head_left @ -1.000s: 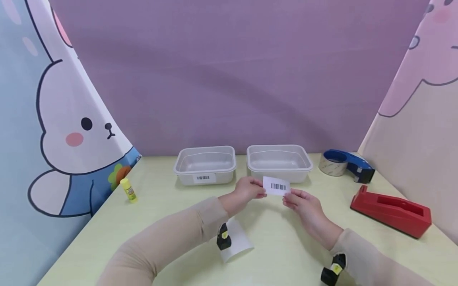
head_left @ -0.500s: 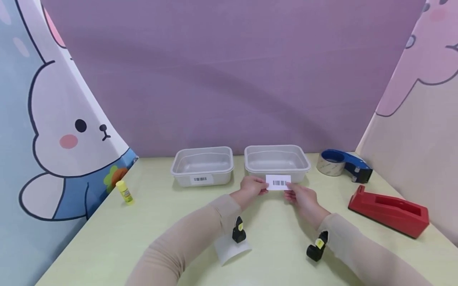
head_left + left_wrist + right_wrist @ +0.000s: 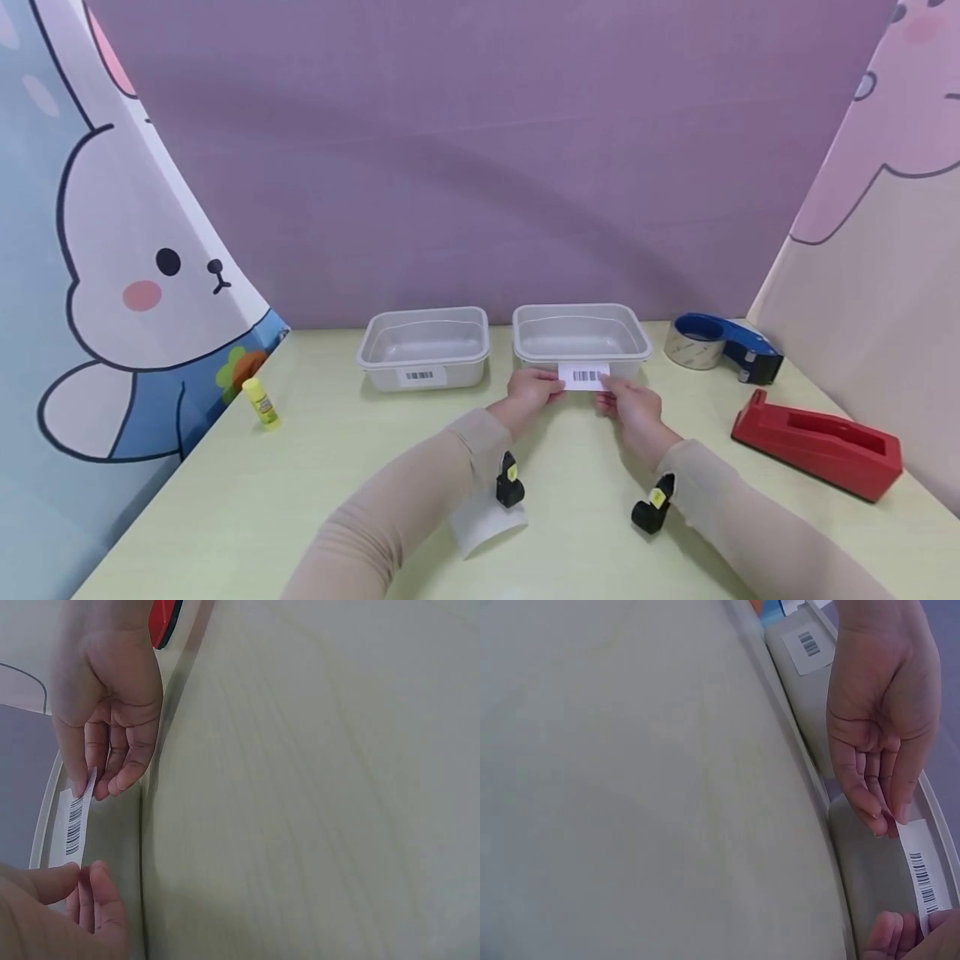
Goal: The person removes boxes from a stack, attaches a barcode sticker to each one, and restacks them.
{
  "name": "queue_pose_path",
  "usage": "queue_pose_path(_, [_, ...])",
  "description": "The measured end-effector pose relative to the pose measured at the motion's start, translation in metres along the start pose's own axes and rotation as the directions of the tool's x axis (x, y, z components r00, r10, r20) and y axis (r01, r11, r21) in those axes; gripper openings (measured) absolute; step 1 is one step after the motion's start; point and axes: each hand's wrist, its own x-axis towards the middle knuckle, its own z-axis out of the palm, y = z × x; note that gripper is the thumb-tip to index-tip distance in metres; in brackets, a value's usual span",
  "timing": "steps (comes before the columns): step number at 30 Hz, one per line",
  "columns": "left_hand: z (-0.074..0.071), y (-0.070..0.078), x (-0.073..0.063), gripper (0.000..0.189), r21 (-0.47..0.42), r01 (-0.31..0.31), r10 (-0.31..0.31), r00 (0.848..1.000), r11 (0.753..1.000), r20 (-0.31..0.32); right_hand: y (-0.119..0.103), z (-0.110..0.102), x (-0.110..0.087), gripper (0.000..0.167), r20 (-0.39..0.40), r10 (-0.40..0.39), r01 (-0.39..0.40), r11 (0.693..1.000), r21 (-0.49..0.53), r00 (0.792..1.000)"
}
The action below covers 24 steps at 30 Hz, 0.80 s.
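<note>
A white barcode label point(image 3: 583, 377) is stretched between both hands at the front wall of the right-hand plastic container point(image 3: 540, 363). My left hand point(image 3: 531, 392) pinches its left end between thumb and fingers. At the other end, the thumb and fingers of my right hand point(image 3: 633, 408) do the same. In the left wrist view the label point(image 3: 75, 825) stands close against the container's side, just under the rim, barcode facing out. A second container point(image 3: 375, 377) to the left carries a similar barcode label point(image 3: 422, 377) on its front.
A curled piece of white paper point(image 3: 483, 529) lies beneath the left forearm. At the far left stands a yellow glue stick point(image 3: 261, 404). On the right are a blue tape dispenser point(image 3: 746, 346) with a clear roll and a red tape dispenser point(image 3: 817, 442). A purple backdrop point(image 3: 450, 167) rises behind.
Both hands have carried the label forward and levelled it from a tilt. It now overlaps the right container's front, slightly lower than half a second ago against the rim.
</note>
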Motion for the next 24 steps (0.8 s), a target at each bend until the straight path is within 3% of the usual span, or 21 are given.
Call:
queue_pose_path(9, [-0.001, -0.006, 0.005, 0.018, -0.005, -0.043, 0.043, 0.999, 0.999, 0.018, -0.001, 0.004, 0.002, 0.025, -0.025, -0.010, 0.011, 1.000, 0.011, 1.000])
queue_pose_path(14, [-0.006, -0.003, 0.001, 0.011, 0.166, -0.074, 0.090, 0.992, 0.983, -0.085, -0.001, 0.009, 0.001, 0.029, -0.031, -0.007, 0.007, 1.000, 0.011, 1.000])
queue_pose_path(16, [-0.006, -0.001, -0.002, 0.008, 0.189, -0.071, 0.094, 0.989, 0.979, -0.116, -0.001, 0.010, 0.002, 0.029, -0.037, 0.001, -0.001, 1.000, 0.008, 0.999])
queue_pose_path(20, [0.001, 0.002, -0.007, 0.012, 0.031, -0.083, 0.084, 0.996, 0.996, -0.034, 0.001, 0.011, 0.005, 0.021, -0.046, 0.003, -0.002, 1.000, 0.018, 0.999])
queue_pose_path(24, [0.007, 0.003, -0.005, 0.024, -0.121, -0.066, 0.077, 0.994, 0.990, 0.081, 0.002, 0.013, 0.006, 0.016, -0.050, -0.003, 0.005, 1.000, 0.025, 0.999])
